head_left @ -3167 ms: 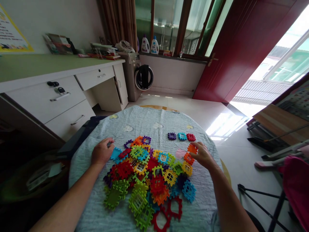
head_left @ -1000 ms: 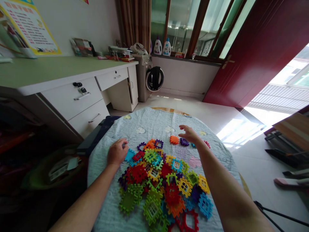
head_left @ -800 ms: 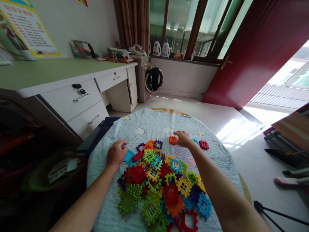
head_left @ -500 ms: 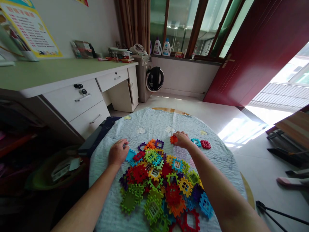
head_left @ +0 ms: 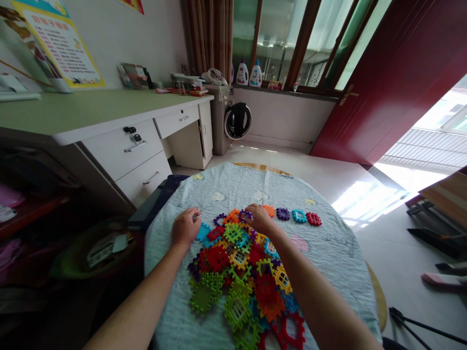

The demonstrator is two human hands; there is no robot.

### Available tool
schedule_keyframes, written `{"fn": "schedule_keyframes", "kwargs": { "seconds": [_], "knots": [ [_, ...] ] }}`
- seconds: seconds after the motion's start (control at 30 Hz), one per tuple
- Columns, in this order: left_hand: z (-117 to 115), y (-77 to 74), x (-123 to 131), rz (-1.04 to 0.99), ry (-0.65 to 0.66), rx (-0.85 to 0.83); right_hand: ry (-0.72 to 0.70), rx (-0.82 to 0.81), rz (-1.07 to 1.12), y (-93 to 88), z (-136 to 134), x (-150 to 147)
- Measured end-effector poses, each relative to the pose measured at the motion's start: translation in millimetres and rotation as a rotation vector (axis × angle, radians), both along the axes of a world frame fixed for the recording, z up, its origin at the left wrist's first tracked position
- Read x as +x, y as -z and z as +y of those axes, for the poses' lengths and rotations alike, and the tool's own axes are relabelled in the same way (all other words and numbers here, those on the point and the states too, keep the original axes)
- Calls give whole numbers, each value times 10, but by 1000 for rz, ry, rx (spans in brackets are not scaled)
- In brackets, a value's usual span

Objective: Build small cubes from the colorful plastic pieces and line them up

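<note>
A heap of notched plastic building blocks [head_left: 239, 257] in several colours covers the middle of the round cloth-covered table. At the far edge of the heap, my right hand [head_left: 260, 218] has its fingers bent round the rim of a purple block [head_left: 245, 215]. Just right of that hand lies an orange block [head_left: 269, 210], partly hidden. A purple windowed block [head_left: 283, 214], a blue one [head_left: 299, 216] and a red one [head_left: 314, 218] continue the row, spaced apart. My left hand [head_left: 187, 227] rests with curled fingers beside a light-blue block [head_left: 203, 232]; its palm is hidden.
A pale patterned cloth [head_left: 328, 272] drapes the table. Left of it stand a desk with drawers [head_left: 124, 150] and a basin [head_left: 73, 262] on the floor. Behind are a washing machine [head_left: 219, 119] and a red door [head_left: 368, 82]. A black stand leg [head_left: 419, 321] is at the right.
My right hand has let go of the orange block, leaving it in the row, and moved left to the purple block. My left hand stays by the heap. The view has shifted slightly.
</note>
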State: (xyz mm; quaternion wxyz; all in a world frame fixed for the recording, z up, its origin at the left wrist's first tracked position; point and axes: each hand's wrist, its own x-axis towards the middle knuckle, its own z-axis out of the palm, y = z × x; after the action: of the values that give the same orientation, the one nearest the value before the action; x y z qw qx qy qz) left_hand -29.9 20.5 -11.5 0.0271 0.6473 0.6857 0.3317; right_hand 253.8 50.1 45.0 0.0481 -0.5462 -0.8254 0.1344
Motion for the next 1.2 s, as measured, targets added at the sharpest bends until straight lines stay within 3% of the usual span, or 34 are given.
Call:
{"fn": "schedule_keyframes", "kwargs": {
  "seconds": [0.13, 0.5, 0.73, 0.93, 1.07, 1.2],
  "knots": [
    [-5, 1, 6, -6, -5, 1, 6, -8, 12, 57, -48, -99],
    [-7, -14, 12, -15, -4, 1, 13, -52, 62, -16, -177, -105],
    [-2, -11, 9, -22, -1, 0, 98, -61, 161, -55, -198, 36],
    [-3, -6, 6, -8, -3, -1, 214, 145, 109, -87, -288, 189],
    [-4, -3, 6, -8, -3, 3, 74, 69, -32, 45, -410, 225],
    [-5, 1, 8, -15, -1, 7, 15, -1, 11, 86, -443, 275]
  ]
}}
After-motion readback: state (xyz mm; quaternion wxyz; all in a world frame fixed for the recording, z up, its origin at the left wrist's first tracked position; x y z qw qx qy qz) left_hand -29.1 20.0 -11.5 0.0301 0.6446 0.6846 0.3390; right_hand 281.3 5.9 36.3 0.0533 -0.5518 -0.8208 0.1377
